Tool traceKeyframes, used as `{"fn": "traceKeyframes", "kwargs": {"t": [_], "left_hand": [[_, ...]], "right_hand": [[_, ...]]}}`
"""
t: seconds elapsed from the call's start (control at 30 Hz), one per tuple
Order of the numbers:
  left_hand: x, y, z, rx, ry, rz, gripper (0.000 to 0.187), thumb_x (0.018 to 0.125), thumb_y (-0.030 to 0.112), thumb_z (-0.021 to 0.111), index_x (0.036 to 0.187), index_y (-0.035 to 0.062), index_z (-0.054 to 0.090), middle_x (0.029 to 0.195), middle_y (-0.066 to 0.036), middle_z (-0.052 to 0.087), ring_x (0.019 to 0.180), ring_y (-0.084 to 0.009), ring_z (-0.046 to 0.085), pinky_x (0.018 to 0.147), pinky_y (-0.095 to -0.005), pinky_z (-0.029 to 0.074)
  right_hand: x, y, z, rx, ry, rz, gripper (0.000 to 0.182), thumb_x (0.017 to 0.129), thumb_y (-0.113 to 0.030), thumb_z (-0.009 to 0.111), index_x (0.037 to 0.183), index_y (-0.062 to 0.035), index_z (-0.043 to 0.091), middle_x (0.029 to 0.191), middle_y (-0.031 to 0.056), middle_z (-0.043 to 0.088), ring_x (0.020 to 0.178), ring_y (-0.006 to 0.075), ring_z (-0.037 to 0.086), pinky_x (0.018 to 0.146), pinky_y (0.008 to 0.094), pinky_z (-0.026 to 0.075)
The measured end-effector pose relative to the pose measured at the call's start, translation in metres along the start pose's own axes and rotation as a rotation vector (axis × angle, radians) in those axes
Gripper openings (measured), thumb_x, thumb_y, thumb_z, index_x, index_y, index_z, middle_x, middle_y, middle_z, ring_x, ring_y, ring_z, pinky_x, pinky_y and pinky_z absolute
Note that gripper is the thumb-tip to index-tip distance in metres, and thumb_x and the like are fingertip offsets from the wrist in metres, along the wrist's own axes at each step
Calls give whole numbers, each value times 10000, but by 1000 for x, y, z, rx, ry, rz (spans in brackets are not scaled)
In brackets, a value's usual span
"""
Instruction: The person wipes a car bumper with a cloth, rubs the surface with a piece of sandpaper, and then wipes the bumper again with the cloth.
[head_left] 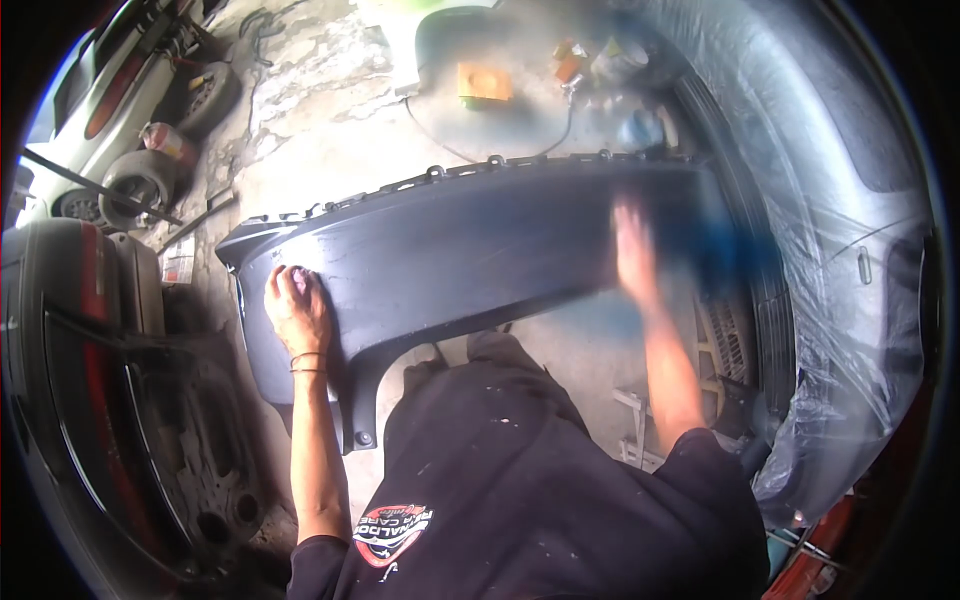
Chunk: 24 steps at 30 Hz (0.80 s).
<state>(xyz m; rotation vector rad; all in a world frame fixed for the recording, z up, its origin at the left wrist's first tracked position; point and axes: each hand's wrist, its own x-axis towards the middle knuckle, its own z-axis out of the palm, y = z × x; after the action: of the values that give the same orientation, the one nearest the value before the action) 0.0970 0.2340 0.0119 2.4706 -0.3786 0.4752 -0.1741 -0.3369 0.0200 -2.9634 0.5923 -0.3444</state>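
A long dark grey car body panel [470, 255] lies across in front of me, with clip tabs along its far edge and light scuffs on its face. My left hand [298, 305] rests on its left end, fingers curled over a small pinkish-purple pad [301, 280], mostly hidden beneath them. Toward the panel's right end is my right hand [634, 250], fingers stretched out and flat, smeared by motion. Nothing shows in that hand. A blue haze on the lens blurs the panel's right end.
Dark car parts [80, 340] stand close on my left, with loose wheels [140, 190] beyond them. On the right is a car covered in clear plastic sheeting [800, 200]. An orange box [484, 83] sits past the panel's far edge.
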Motion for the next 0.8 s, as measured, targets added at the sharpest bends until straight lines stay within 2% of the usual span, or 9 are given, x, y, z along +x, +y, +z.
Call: {"fn": "traceKeyframes", "kwargs": {"t": [0.2, 0.33, 0.37, 0.6, 0.63, 0.67, 0.7, 0.77, 0.8], "left_hand": [[3, 4, -2, 8, -39, -64, 299, 1026, 224, 753, 1264, 51, 699, 1414, -237, 660, 1295, -454, 641, 1121, -530, 510], [0, 5, -1, -20, -21, -49, 291, 1040, 232, 745, 1268, 54, 707, 1430, -234, 654, 1312, -452, 637, 1129, -523, 510], [-1, 2, 1, -41, -19, -55, 291, 1043, 237, 745, 1267, 54, 708, 1436, -233, 650, 1314, -452, 636, 1130, -521, 512], [-2, 3, 6, -124, -68, -101, 293, 1065, 206, 730, 1301, 39, 687, 1408, -209, 653, 1287, -412, 650, 1097, -484, 542], [-5, 3, 12, -116, -63, -105, 294, 1061, 189, 733, 1307, 36, 683, 1397, -210, 658, 1285, -412, 650, 1098, -483, 537], [-4, 9, 16, -107, -56, -103, 297, 1056, 172, 735, 1313, 34, 679, 1386, -210, 664, 1282, -411, 649, 1099, -483, 533], [-1, 32, 18, -127, -70, -95, 296, 1051, 151, 736, 1315, 31, 676, 1377, -211, 668, 1281, -411, 650, 1102, -486, 527], [-4, 68, 34, -194, -79, 68, 291, 1030, 90, 738, 1307, 27, 675, 1379, -215, 667, 1315, -423, 633, 1140, -496, 501], [-8, 78, 58, -82, -113, 177, 288, 1017, 78, 743, 1294, 32, 679, 1397, -200, 663, 1388, -428, 592, 1186, -507, 471]], "right_hand": [[-48, -130, -22, 144, -162, -183, 449, 1148, -180, 494, 1563, -98, 647, 1605, 183, 632, 1551, 398, 508, 1318, 596, 299], [0, -8, 32, 741, 74, 98, 470, 1182, -159, 413, 1616, -78, 576, 1701, 152, 536, 1617, 389, 434, 1364, 556, 237], [16, 1, 8, 167, 29, 27, 470, 1168, -132, 437, 1613, -71, 576, 1706, 159, 526, 1625, 400, 414, 1345, 567, 266], [-67, -156, -30, 249, -79, -127, 419, 1093, -122, 541, 1489, -126, 679, 1578, 170, 644, 1534, 371, 537, 1313, 614, 329], [-69, -133, -28, 201, -21, -233, 374, 1099, -130, 555, 1440, -127, 710, 1486, 175, 691, 1431, 360, 608, 1241, 603, 400], [-51, -105, -26, 371, -200, 135, 305, 1090, -112, 581, 1340, -129, 754, 1356, 149, 725, 1263, 337, 656, 1125, 558, 464], [-44, -83, -55, 530, -130, 323, 408, 1105, -98, 556, 1484, -115, 706, 1592, 137, 648, 1593, 348, 476, 1343, 552, 284], [-31, 41, -3, 197, 471, 32, 289, 1015, -41, 590, 1257, -37, 747, 1325, 171, 725, 1245, 357, 638, 1067, 512, 488], [-26, 84, -9, -181, 453, -2, 359, 969, -28, 581, 1290, -39, 739, 1398, 194, 705, 1304, 390, 620, 1087, 527, 483]]}}
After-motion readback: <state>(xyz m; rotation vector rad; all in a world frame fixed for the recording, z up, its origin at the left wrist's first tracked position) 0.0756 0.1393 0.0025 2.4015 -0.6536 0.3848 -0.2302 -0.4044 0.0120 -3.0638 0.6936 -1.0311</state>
